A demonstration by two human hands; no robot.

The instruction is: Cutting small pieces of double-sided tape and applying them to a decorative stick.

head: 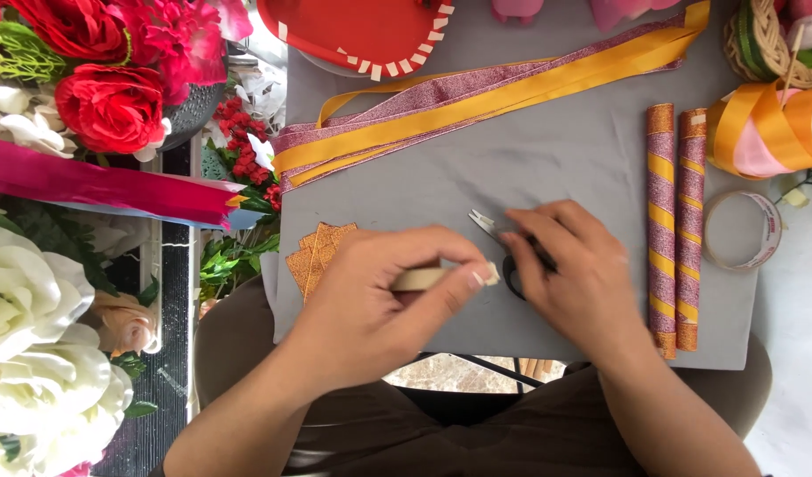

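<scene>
Dark-trousered knees (477, 433) sit closest, under a grey board (547, 150) that serves as counter. Artificial roses (106, 106) and white blooms (35, 353) crowd its left edge. At the board's middle, left hand (371, 309), grip pinched on a cream tape strip (437, 278). Just beside it, right hand (574, 274) lies over one pair of scissors (493, 228), fingers curled about the handles; whether they truly clasp, I cannot tell. Two glitter-wrapped sticks (675, 230) lie side by side at right, one tape roll (742, 231) near them. Gold and pink ribbons (512, 93) run across above.
</scene>
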